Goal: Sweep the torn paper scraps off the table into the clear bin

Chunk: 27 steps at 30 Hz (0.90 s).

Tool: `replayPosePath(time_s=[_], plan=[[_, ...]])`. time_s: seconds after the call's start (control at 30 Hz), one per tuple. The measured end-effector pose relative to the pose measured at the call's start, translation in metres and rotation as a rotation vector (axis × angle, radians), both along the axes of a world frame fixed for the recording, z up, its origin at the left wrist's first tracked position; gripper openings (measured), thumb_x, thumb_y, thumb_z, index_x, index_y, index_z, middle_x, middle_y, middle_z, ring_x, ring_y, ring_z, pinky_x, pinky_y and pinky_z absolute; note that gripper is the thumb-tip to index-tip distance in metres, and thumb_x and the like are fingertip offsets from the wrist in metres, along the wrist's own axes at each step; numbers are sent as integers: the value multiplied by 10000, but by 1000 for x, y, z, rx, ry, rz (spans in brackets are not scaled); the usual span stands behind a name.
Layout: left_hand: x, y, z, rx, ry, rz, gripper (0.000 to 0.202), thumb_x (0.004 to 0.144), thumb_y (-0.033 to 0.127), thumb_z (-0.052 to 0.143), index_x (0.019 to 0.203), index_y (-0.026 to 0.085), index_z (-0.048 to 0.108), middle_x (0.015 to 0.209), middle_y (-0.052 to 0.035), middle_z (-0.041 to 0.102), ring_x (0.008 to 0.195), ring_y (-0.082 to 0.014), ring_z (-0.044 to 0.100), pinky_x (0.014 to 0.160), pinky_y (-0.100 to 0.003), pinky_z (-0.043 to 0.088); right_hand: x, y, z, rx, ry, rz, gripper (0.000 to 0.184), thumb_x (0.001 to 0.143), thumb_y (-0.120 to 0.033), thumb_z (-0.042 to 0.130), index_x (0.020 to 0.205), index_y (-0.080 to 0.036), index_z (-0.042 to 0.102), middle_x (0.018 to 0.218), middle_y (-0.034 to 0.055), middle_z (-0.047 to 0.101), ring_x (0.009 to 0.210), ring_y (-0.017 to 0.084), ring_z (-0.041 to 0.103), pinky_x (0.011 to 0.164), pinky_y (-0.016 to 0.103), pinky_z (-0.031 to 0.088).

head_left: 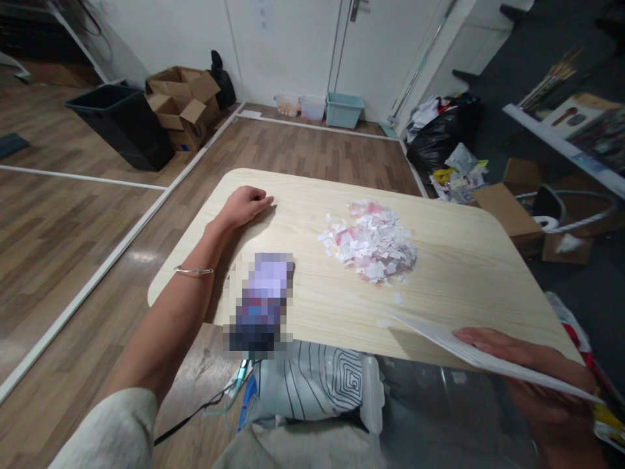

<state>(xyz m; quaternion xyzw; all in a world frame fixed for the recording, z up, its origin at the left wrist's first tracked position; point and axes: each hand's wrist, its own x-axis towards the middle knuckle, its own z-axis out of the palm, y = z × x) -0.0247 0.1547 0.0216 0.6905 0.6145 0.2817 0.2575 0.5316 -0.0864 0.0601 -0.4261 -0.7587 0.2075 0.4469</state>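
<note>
My left hand (247, 205) rests on the light wooden table (459, 260) near its far left corner, fingers curled in loosely with nothing showing in them. My right hand (527, 365) grips a thin stack of white paper (449, 342), seen nearly edge-on over the table's near right edge. Part of that hand lies below the sheets. Between the hands is a heap of small torn paper pieces (374, 241), mostly white with some pink. Two loose scraps lie just in front of the heap. A phone (263, 299), blurred by pixels, sits by my left forearm.
A clear plastic bin (439, 410) and a patterned light cloth (312, 381) are below the near edge. Across the floor stand a black bin (127, 124), cardboard boxes (183, 107) and a teal tub (344, 109). Black bags (439, 133) and a shelf (561, 140) are at right.
</note>
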Motion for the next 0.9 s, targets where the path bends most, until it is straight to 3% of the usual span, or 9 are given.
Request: replayPosePath(time_s=[0.13, 0.37, 0.57, 0.7, 0.83, 0.9], plan=[[1, -1, 2, -5, 9, 1, 572, 1047, 400, 684, 552, 283, 423, 483, 37, 385, 604, -162, 347, 692, -393, 280, -21, 18, 0, 68, 1, 155, 276, 1144, -596, 807, 1218, -417, 1003, 1010, 50, 970, 852, 344, 968, 840, 408, 825], [2, -3, 3, -5, -6, 10, 569, 1032, 409, 693, 551, 279, 418, 509, 23, 403, 628, -168, 355, 699, -400, 274, -44, 28, -4, -29, -41, 263, 410, 1207, -644, 683, 1298, -406, 1004, 1123, 53, 979, 1005, 341, 980, 945, 425, 813], [2, -2, 2, -11, 6, 14, 557, 1039, 418, 682, 557, 278, 441, 505, 17, 433, 619, -169, 379, 700, -392, 289, -33, 18, -7, -134, -64, 223, 556, 1169, -796, 650, 1254, -399, 1029, 1115, 101, 971, 1039, 349, 978, 1010, 415, 793], [3, -2, 3, -19, 21, 24, 569, 1051, 394, 682, 555, 277, 429, 495, 22, 405, 609, -166, 371, 702, -400, 293, -19, 10, -9, -141, -96, 220, 587, 1181, -806, 598, 1267, -413, 1027, 1111, 91, 971, 1018, 357, 978, 991, 420, 797], [4, -2, 3, -12, 19, 24, 580, 1049, 386, 685, 545, 278, 419, 487, 26, 405, 603, -164, 375, 697, -391, 291, -3, 0, -11, -128, -94, 225, 580, 1130, -810, 683, 1238, -360, 1032, 1084, 120, 971, 969, 377, 976, 948, 411, 802], [4, -2, 3, -6, 15, 22, 579, 1046, 386, 685, 542, 279, 422, 483, 29, 409, 599, -163, 372, 692, -386, 288, 2, -7, -10, -141, -95, 140, 585, 1038, -892, 737, 1118, -398, 1040, 997, 102, 965, 883, 369, 969, 862, 371, 801]])
